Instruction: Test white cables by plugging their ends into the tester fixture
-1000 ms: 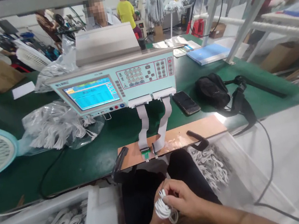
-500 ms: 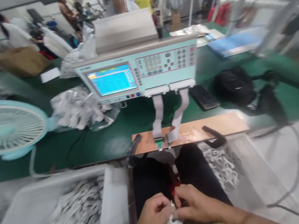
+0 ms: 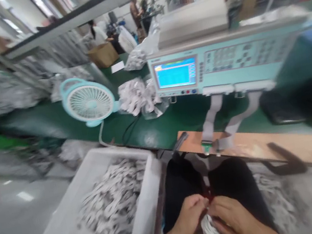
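1. The green workbench (image 3: 158,128) runs across the middle of the frame.
2. A pale blue test machine (image 3: 224,61) stands on it at upper right, its screen lit, with two flat ribbon cables dropping to a wooden board (image 3: 269,150) at the bench edge.
3. A white bin (image 3: 76,194) fills the lower left, heaped with coiled white cables.
4. A small blue desk fan (image 3: 89,101) sits left of centre, with a clear bag of cables (image 3: 137,98) just beside it.
5. At the bottom centre, over the lap, the left hand (image 3: 188,219) and right hand (image 3: 236,221) meet fingertip to fingertip.
6. Both hands are closed on a coiled white cable (image 3: 209,230) held between them (much blurred, so the exact finger hold cannot be told).
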### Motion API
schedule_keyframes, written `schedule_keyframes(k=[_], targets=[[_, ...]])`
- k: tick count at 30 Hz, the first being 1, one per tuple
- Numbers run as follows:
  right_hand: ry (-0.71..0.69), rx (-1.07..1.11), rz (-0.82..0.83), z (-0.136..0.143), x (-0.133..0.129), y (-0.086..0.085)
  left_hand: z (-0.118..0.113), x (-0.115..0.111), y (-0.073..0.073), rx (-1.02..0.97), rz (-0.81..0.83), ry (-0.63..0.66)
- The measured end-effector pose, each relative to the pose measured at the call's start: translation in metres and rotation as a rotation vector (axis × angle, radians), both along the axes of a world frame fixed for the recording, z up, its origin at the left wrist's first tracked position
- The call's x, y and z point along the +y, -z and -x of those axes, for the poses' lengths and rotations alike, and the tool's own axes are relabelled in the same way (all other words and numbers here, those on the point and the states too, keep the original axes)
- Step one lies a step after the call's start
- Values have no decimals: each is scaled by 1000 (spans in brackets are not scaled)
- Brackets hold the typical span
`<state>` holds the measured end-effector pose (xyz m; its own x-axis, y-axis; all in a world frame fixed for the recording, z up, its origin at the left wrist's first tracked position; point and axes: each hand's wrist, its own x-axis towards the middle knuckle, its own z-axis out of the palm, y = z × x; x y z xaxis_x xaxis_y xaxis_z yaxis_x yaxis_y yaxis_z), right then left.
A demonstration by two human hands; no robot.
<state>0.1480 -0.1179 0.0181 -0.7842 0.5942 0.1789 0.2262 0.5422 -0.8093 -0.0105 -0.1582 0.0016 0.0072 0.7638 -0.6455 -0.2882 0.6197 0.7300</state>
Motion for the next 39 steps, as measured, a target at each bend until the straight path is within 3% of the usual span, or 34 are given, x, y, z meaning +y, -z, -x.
schedule_keyframes(k=[5, 9, 15, 19, 22, 25, 28, 31, 39], targets=[[524, 300, 450, 9, 34, 5, -11, 42, 4, 231, -305, 24], [714, 484, 660, 15, 62, 17, -20, 71, 12, 224, -378, 8], [762, 572, 764, 15, 70, 17, -26, 82, 13, 62, -299, -51], [767, 595, 792, 14, 70, 12, -26, 83, 16, 98, -311, -20], [770, 611, 840, 15, 71, 9, -18, 87, 16, 217, -339, 104], [773, 634, 919, 17, 72, 8, -8, 94, 6, 311, -431, 269], [793, 682, 980, 19, 74, 7, -1, 102, -5, 327, -567, 320], [799, 708, 984, 21, 75, 6, -2, 106, -3, 363, -615, 235], [770, 656, 887, 17, 76, 6, -17, 102, 20, 233, -506, -31]])
